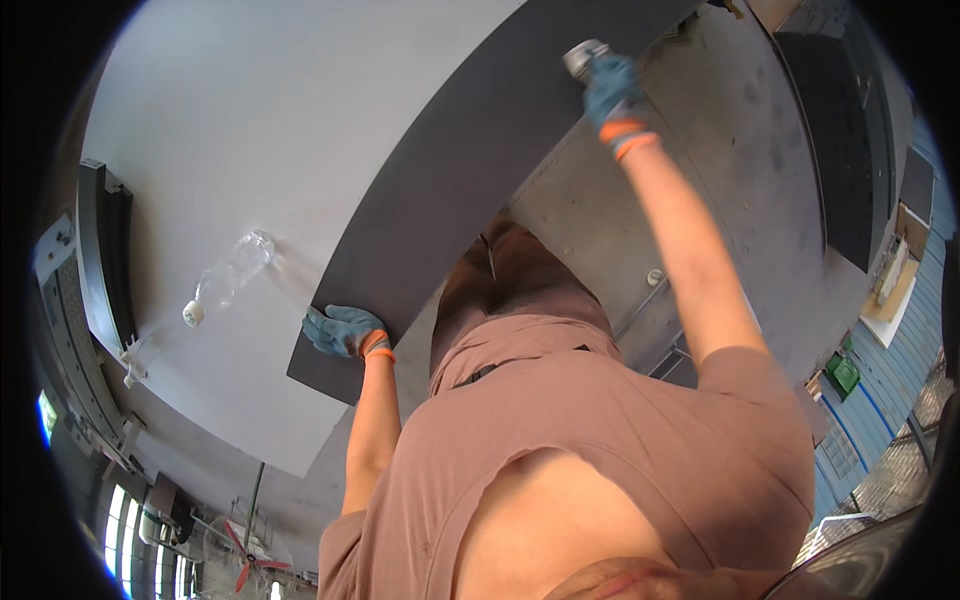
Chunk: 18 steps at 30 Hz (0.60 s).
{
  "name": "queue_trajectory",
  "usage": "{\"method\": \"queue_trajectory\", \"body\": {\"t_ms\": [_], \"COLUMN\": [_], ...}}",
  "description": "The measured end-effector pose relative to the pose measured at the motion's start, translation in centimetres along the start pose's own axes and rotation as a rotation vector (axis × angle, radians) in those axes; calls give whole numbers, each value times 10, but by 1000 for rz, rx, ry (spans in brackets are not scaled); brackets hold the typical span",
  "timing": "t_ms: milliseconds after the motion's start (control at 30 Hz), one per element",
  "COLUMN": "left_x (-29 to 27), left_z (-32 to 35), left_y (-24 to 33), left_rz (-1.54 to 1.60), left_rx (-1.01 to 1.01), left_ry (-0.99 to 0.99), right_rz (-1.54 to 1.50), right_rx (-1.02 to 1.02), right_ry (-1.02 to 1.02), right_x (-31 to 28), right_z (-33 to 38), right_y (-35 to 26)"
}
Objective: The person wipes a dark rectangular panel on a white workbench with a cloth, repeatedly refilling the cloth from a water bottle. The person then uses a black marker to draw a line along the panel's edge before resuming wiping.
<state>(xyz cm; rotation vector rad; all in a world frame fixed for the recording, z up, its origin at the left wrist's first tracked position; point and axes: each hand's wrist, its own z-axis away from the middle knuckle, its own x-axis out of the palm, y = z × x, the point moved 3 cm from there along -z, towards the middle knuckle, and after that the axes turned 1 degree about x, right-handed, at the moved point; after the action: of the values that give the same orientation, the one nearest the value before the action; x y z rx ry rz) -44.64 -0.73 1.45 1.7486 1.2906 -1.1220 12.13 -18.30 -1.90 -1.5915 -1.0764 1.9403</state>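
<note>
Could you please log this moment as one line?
left hand: gloved, flat on dark panel | right hand: gripping cylindrical can | plastic bottle: lying on grey sheet

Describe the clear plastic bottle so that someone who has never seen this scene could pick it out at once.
Start from the large pale grey panel that fills the upper left of the view. The bottle lies on its side on that panel, left of the gloved left hand that rests on the dark sheet. It is the only see-through thing there, with a white cap at its lower left end.
</note>
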Motion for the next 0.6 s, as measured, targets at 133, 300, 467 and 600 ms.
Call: {"method": "queue_trajectory", "body": {"t_ms": [133,300,467,600], "left_x": [-3,-6,27,80], "left_z": [2,-22,-80,-63], "left_y": [-2,72,203,199], "left_rz": [-39,230,582,1101], "left_rx": [-53,-127,-204,-530], "left_ry": [-88,-31,-80,-116], "right_rz": [66,524,368,386], "right_rx": [134,-568,-761,-646], "right_ry": [52,-533,-577,-462], "right_x": [-24,83,113,87], "right_z": [-7,161,203,74], "right_y": [-85,-117,-145,-132]}}
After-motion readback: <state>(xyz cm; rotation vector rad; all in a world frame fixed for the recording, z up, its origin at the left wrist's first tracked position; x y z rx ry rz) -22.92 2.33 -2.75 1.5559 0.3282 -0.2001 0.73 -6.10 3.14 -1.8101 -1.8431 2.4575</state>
